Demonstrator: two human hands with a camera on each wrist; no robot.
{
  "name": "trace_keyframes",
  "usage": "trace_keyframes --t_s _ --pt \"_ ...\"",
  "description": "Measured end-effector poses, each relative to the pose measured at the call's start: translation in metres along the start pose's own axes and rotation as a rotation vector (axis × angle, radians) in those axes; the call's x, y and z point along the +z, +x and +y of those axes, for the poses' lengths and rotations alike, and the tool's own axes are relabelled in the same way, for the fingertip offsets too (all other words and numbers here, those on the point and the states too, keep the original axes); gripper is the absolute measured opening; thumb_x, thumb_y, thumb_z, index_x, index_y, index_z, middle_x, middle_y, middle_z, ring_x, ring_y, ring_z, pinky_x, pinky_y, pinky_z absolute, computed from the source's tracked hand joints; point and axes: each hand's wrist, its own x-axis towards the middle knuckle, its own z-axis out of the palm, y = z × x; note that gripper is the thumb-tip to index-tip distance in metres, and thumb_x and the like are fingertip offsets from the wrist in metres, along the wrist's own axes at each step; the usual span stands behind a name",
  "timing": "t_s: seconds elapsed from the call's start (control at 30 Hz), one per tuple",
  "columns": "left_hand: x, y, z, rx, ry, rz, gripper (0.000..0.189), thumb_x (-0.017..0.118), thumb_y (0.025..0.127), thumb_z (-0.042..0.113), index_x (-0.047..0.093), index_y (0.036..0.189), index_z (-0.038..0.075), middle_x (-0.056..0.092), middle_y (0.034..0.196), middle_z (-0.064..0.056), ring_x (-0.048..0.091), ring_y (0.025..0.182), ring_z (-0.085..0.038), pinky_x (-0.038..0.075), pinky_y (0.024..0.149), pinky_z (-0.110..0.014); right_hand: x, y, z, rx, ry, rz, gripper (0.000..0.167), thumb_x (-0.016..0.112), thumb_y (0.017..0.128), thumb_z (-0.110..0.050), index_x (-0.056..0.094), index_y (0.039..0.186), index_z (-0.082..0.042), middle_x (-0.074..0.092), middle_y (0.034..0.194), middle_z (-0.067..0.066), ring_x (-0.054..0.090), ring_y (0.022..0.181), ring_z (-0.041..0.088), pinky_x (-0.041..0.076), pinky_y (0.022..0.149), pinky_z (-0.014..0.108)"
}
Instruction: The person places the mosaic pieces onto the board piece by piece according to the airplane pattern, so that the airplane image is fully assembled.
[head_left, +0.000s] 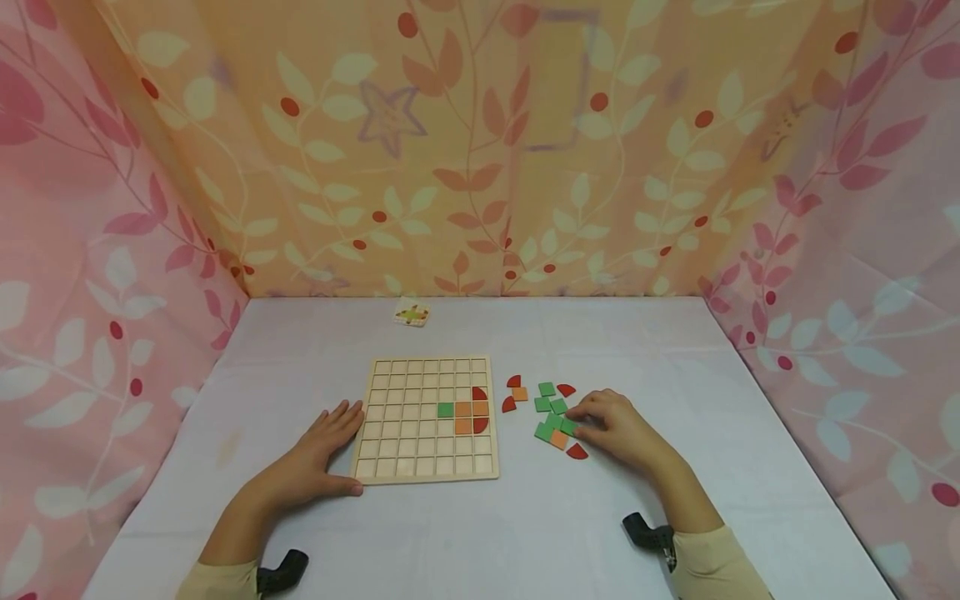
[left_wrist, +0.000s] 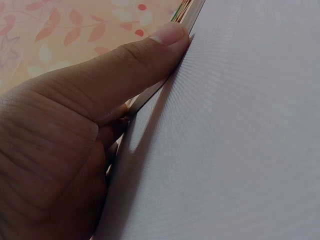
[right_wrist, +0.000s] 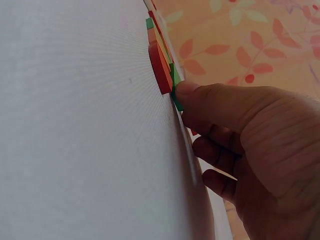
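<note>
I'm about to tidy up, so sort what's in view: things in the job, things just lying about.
In the job:
gridded board
green squares
orange squares
red quarter-circles

Apparently just lying about:
patterned card at the back, untouched, though possibly a guide

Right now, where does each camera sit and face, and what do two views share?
Head: head-worn, facing forward and down at a pale wooden gridded board; left hand, right hand show.
Left wrist: worn there, facing the board's edge; thumb and palm show.
Right wrist: worn there, facing a green square tile; thumb and fingers show.
Head and left wrist share the board.
</note>
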Motion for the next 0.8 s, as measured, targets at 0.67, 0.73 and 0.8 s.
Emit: trace_keyframes --t_s 0.67,0.73,0.8 --pt "0.0005 0.001 0.0013 0.007 -0.009 0.01 0.124 0.083 0.069 0.065 0.026 0.162 0.007 0.017 0.172 -0.008 0.006 0.159 -0.036 -0.009 0.127 -0.028 0.0013 -0.0004 -0.0046 -0.038 -0.027 0.019 0.028 0.083 0.085 -0.023 0.079 0.113 -0.025 0.068 0.106 -0.013 0.057 0.11 0.016 0.041 0.1 0.048" --pt "0.0009 0.0009 0.0008 0.005 -0.009 0.008 0.124 0.083 0.069 0.066 0.026 0.162 0.007 0.017 0.172 -0.008 0.006 0.159 -0.035 -0.008 0.128 -0.031 0.002 0.0001 -0.0041 -0.032 -0.044 0.012 0.029 0.083 0.086 -0.023 0.078 0.114 -0.025 0.068 0.108 -0.012 0.057 0.112 0.017 0.041 0.102 0.049" --pt "0.0013 0.0006 0.0005 0.008 -0.01 0.012 0.124 0.083 0.069 0.065 0.026 0.162 0.006 0.017 0.172 -0.008 0.006 0.159 -0.036 -0.009 0.128 -0.03 0.0024 0.0006 -0.0036 -0.031 -0.062 0.004 0.029 0.082 0.086 -0.022 0.078 0.115 -0.025 0.068 0.11 -0.012 0.057 0.114 0.018 0.041 0.103 0.05"
